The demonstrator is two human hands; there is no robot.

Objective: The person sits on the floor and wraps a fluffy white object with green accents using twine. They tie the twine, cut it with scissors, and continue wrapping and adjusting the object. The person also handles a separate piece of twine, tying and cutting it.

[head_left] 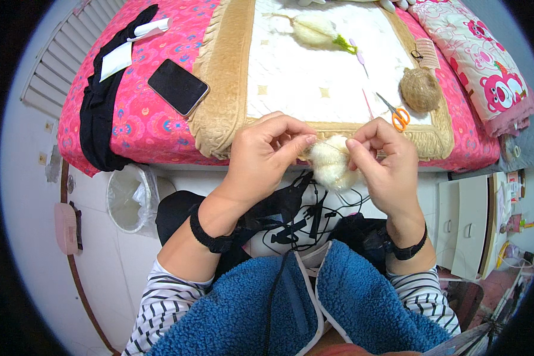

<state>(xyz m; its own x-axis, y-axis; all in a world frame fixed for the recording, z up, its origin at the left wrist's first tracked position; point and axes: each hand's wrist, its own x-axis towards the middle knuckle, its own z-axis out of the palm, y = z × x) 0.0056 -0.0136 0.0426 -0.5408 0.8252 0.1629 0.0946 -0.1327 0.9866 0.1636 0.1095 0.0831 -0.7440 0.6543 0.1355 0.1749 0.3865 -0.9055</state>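
Note:
Between my two hands, over the front edge of the bed, hangs a rounded piece of fuzzy cream yarn (pixel 334 167) with lengthwise lobes. My left hand (pixel 271 144) pinches at its upper left side with thumb and forefinger. On the opposite side, my right hand (pixel 385 162) has thumb and fingers closed at its upper right edge. A thin strand appears to cross the top of the piece between my fingertips. Just beyond my right hand lie scissors with orange handles (pixel 400 119) and a thin pink stick (pixel 367 104). My fingers hide the exact grip points.
On the white bed mat (pixel 289 104) rest another cream fuzzy piece with a green end (pixel 313 32), a purple-handled crochet hook (pixel 360 56) and a brown yarn ball (pixel 420 90). Leftward are a phone (pixel 178 86) and black cloth (pixel 99 124). Below stand a lined bin (pixel 131 200) and cables (pixel 316 218).

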